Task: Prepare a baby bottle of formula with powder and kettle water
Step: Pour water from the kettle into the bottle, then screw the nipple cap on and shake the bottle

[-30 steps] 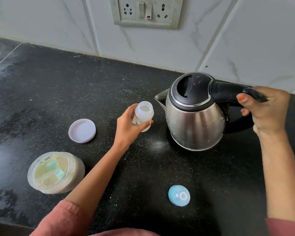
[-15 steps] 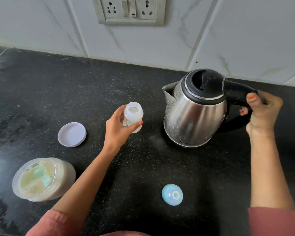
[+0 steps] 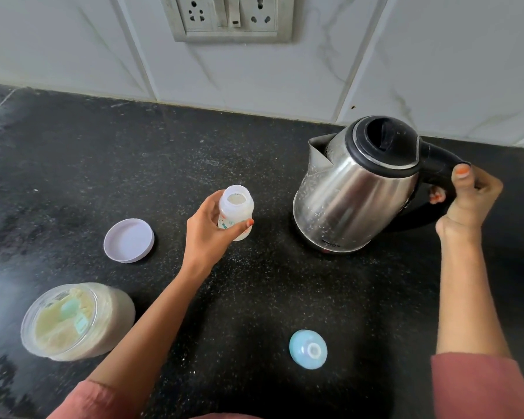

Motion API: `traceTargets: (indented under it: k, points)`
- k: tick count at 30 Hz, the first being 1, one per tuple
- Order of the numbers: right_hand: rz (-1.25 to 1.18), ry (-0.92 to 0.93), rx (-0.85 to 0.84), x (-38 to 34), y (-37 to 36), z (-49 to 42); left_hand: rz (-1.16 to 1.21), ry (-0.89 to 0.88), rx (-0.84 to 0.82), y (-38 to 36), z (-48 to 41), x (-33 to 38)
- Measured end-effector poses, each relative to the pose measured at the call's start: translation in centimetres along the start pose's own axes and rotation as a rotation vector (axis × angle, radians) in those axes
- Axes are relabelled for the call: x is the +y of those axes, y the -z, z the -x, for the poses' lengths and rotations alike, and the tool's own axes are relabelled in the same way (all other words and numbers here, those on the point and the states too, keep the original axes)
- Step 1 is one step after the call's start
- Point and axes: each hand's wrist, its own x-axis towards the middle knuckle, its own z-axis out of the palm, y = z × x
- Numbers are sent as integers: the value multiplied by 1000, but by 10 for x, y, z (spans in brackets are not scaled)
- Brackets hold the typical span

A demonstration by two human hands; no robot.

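Observation:
My left hand grips a small clear baby bottle, uncapped and upright on the black counter, with white powder visible inside. My right hand holds the black handle of a steel kettle, which leans with its spout toward the bottle, its lid closed. A gap separates spout and bottle. The open formula jar stands at the lower left with a pale green scoop lying in the powder. The bottle's blue teat cap lies on the counter near me.
The jar's lilac lid lies upturned left of the bottle. A wall socket plate sits on the tiled wall behind. The black counter carries scattered powder specks.
The kettle has tipped further toward the bottle, its spout leaning left, and its base appears to lift on the right. The bottle stays in my left hand, almost unmoved.

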Motion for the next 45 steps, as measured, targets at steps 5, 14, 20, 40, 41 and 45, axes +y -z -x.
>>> traceTargets:
  k: [5,14,20,40,41,45]
  points:
    - [-8,-12,-4,2,4,-3,3,1,-7,-2,0,0]
    - [36,-45,-83,-6,5,0,18,-24,-17,-5,8,6]
    - [178,-24,-59,-5,10,8,24,-47,-22,-6,16,10]
    - [621,-233,-440,-20,-3,213,95,-20,-134,36,97,-2]
    - [667,-269,-509,-20,-4,226,95,-15,-144,38,101,-4]
    - [957,-234,-684,-19,-9,263,114,-5,-194,42,118,-10]
